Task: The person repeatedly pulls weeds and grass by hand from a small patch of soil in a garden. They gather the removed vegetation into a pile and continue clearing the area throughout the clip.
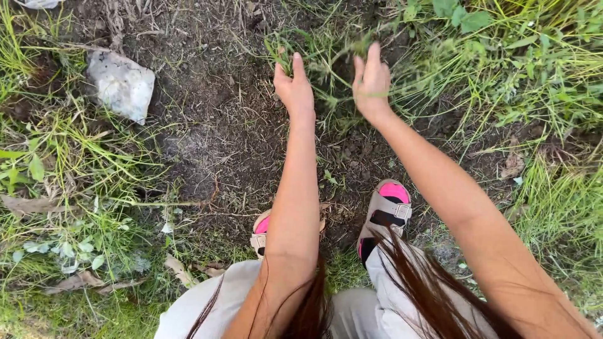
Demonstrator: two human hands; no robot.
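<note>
Both my arms reach forward over bare dark soil [213, 125]. My left hand [293, 85] is closed around a small tuft of green grass [281, 58] at the edge of a weedy clump. My right hand [371, 80] grips thin grass blades [361, 45] just to the right, fingers curled with one finger pointing up. The two hands are a short gap apart. Below them my feet stand on the soil in beige sandals over pink socks, the left sandal [260, 233] partly hidden by my forearm and the right sandal [387, 210] in plain sight.
A pale grey stone [120, 83] lies at the upper left. Thick grass and weeds [515, 69] fill the right side and the left edge [69, 163]. Dry leaves [179, 269] lie near my knees. Long hair hangs down in the foreground.
</note>
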